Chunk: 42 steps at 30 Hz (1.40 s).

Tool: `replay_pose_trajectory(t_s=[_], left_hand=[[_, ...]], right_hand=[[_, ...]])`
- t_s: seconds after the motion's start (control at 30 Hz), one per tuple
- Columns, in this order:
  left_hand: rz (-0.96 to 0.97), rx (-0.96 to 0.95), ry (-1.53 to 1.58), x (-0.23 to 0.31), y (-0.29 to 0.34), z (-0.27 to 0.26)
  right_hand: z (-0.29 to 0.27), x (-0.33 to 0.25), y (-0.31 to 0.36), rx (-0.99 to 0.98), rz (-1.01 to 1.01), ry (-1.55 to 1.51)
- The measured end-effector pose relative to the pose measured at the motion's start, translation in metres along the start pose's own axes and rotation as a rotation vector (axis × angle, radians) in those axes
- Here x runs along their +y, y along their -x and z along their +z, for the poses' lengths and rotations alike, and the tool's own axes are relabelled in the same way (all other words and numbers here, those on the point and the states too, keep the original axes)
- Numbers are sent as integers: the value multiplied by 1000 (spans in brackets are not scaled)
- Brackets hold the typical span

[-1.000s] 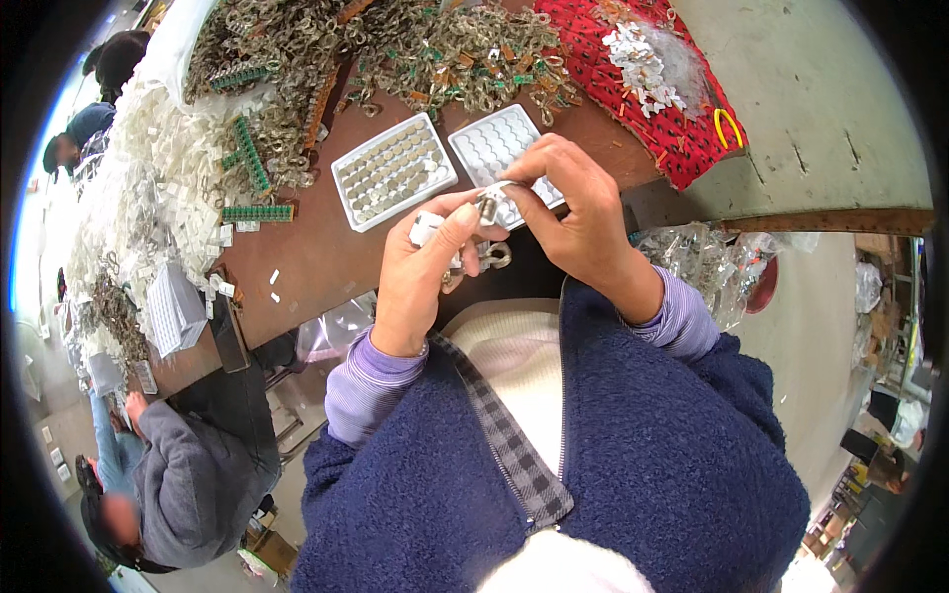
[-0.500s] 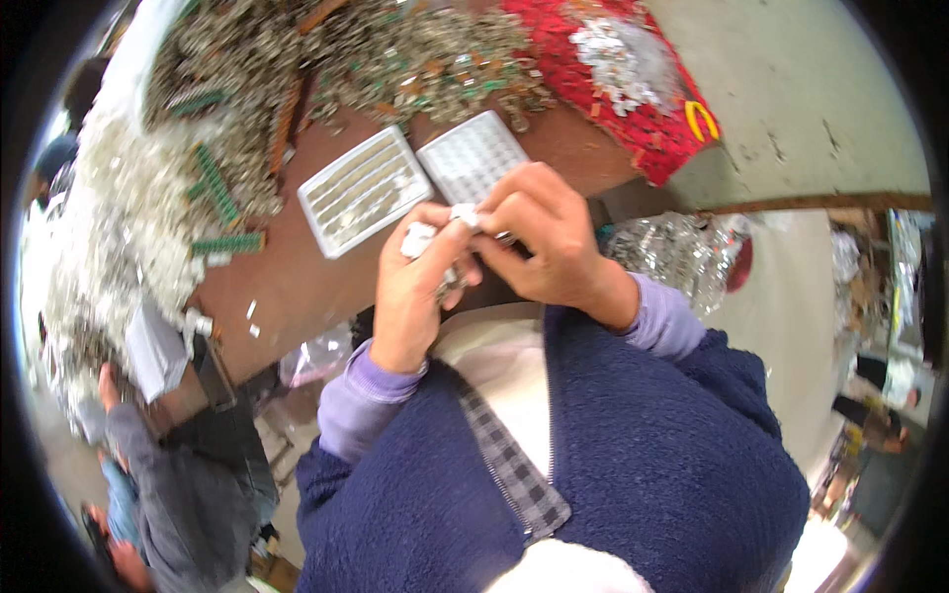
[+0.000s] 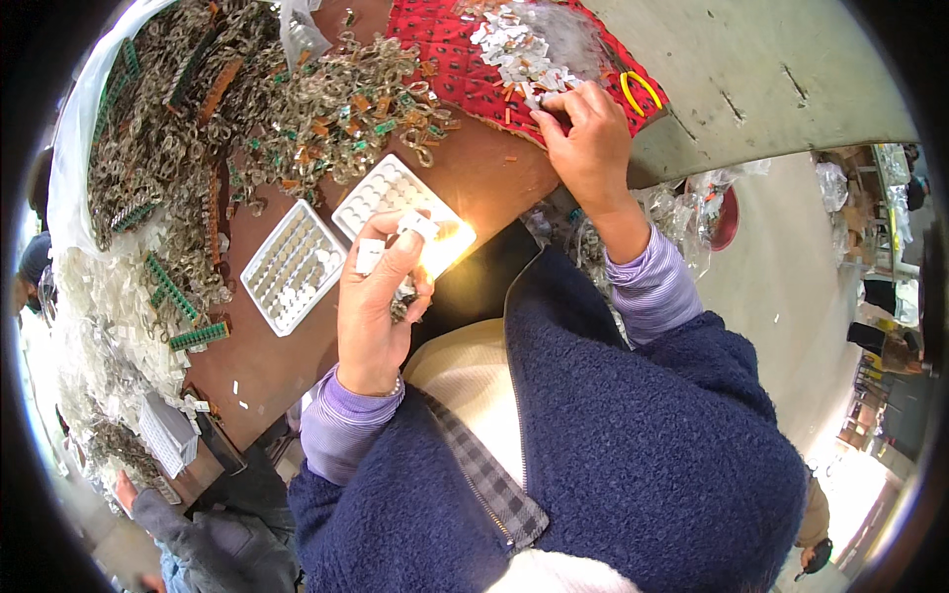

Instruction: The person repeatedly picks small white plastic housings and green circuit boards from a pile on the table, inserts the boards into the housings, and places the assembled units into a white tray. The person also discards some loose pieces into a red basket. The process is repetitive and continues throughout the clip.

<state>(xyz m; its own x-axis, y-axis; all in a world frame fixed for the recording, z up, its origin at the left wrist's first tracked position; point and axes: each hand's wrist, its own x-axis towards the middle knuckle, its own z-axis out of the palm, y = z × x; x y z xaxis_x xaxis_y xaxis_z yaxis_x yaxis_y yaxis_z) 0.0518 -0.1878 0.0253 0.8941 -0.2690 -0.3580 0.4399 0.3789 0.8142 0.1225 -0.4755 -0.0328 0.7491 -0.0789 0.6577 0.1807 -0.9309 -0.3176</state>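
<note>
My left hand [image 3: 374, 316] is closed over the brown table, with small white tags [image 3: 370, 255] between its fingers. Greyish metal-looking bits [image 3: 403, 298] show below its thumb, partly hidden. Out to the right, my right hand [image 3: 593, 143] reaches to a heap of small white tags [image 3: 514, 49]. Thumb and forefinger pinch at a white tag on the near edge of that heap. The heap lies on a red patterned cloth [image 3: 445, 69]. Just beyond my left hand is a white tray with round hollows [image 3: 381, 188], its near corner in bright glare. A second white tray [image 3: 295, 272] holds rows of small pieces.
A large pile of metal chain-like pieces [image 3: 326, 119] covers the far left, with green strips [image 3: 200, 336] and clear plastic bags [image 3: 109, 306] beside it. A yellow loop handle [image 3: 641, 94] lies at the cloth's right edge. A co-worker's grey sleeve [image 3: 188, 529] is at lower left.
My hands were together over the trays; now they are apart. The right has moved away to the tag heap, the left slightly nearer and left. The view has shifted.
</note>
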Motion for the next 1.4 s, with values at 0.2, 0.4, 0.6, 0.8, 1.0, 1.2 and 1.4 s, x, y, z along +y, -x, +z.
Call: replay_pose_trajectory(t_s=[0.2, 0.4, 0.6, 0.8, 1.0, 1.2, 1.4], left_hand=[[90, -17, -211, 4, -12, 15], [234, 10, -323, -3, -12, 10], [235, -46, -301, 7, 4, -3], [378, -112, -364, 8, -11, 4], [288, -245, -273, 10, -4, -6], [133, -160, 66, 2, 11, -10], [233, -112, -112, -3, 14, -17]], right_hand=[[3, 7, 6, 31, -34, -49], [5, 4, 1, -12, -53, -118], [-3, -11, -4, -27, -1, -214], [-45, -68, 3, -317, 10, -714], [-56, -103, 16, -554, 332, -1312], [-41, -111, 29, -316, 146, -1345], [-45, -115, 13, -239, -241, -900]])
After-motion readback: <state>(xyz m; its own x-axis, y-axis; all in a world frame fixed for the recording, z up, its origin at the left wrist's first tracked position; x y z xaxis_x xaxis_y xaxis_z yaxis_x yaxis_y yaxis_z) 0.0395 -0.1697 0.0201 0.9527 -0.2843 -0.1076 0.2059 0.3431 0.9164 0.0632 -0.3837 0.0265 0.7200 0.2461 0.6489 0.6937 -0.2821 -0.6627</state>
